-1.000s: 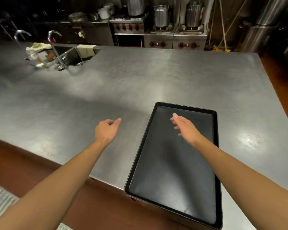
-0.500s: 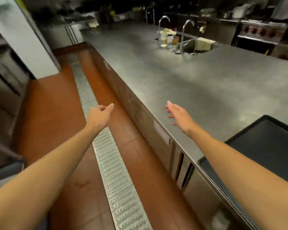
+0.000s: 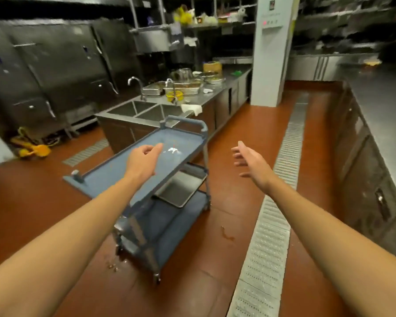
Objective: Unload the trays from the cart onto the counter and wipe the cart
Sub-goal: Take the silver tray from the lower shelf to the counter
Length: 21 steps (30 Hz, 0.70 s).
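I see both hands raised and holding nothing: left hand (image 3: 144, 160) loosely curled over the blue plastic cart (image 3: 114, 170), right hand (image 3: 253, 164) with fingers spread above the red floor (image 3: 233, 124). A rectangular metal tray (image 3: 181, 187) lies on the cart's middle shelf (rim raised, surface dull). The steel tabletop (image 3: 384, 106) runs along the right.

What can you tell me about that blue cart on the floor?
The blue cart stands on the red-brown floor beside the double sink. It looks like plastic, with tiered shelves, corner posts, a looped handle at the far end and small wheels. Its top shelf holds only a small white smear; a metal tray lies on a lower shelf. Neither hand touches it.
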{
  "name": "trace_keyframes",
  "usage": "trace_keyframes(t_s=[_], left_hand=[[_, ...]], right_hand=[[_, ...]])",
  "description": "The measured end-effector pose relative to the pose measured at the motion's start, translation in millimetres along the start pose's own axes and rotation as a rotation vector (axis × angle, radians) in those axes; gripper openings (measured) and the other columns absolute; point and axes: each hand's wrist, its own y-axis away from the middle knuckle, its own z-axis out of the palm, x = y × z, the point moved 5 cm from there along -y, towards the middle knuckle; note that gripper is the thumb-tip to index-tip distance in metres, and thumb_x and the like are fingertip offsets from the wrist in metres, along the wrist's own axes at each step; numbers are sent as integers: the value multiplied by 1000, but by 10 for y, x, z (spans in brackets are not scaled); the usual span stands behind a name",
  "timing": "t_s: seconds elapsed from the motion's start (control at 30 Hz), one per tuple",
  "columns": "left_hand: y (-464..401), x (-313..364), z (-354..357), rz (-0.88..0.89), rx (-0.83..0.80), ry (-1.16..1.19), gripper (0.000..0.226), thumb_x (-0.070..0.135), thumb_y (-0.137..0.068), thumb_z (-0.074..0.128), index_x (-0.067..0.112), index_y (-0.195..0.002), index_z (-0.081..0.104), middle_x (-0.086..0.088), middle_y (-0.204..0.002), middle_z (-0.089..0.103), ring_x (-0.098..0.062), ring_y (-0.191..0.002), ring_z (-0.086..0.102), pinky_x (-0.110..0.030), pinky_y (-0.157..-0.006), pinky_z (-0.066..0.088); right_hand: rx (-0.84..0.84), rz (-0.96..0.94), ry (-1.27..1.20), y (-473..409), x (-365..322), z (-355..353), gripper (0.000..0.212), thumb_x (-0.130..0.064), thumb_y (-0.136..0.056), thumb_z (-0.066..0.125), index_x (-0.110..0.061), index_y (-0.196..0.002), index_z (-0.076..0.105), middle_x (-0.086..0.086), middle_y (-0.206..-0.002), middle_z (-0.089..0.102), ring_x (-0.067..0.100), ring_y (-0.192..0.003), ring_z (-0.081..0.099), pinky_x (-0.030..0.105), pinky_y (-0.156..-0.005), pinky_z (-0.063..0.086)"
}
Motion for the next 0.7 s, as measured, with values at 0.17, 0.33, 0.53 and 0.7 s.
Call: trace_keyframes(t_s=[0.17, 0.33, 0.53, 0.7], left_hand=[[194, -529, -1415, -109, 321, 12, 28, 54, -95, 62, 28, -90, 70, -8, -100, 73, -31, -97, 71, -48, -72, 66], [730, -1078, -2511, -187, 578, 5, 23, 53, -96, 61, 35, -85, 69, -1, -96, 73, -25, -92, 73, -50, -72, 66], [1263, -1872, -3611, -318, 785, -2, 39, 59, -99, 55, 29, -122, 66, 8, -111, 68, -16, -101, 68, -39, -80, 65], [1327, -2489, -4460, -377, 879, -16, 33, 57, -100, 55, 31, -119, 65, 10, -105, 68, -17, -98, 68, -33, -78, 64]], right_hand=[[-316, -86, -78, -397, -553, 1353, 63, -69, -96, 40, -24, -138, 56, -3, -129, 59, 21, -121, 58, 46, -101, 48], [-618, -139, -30, -336, -925, 2885, 81, -83, -86, 43, -25, -141, 53, 1, -139, 57, 18, -120, 58, 50, -104, 47], [-854, -226, 15, -68, -1221, 4481, 68, -73, -95, 38, -27, -143, 53, -4, -138, 58, 15, -120, 59, 47, -103, 49], [-960, -299, 56, 53, -1443, 5621, 88, -86, -80, 35, -28, -144, 52, -11, -134, 59, 11, -120, 59, 48, -105, 51]])
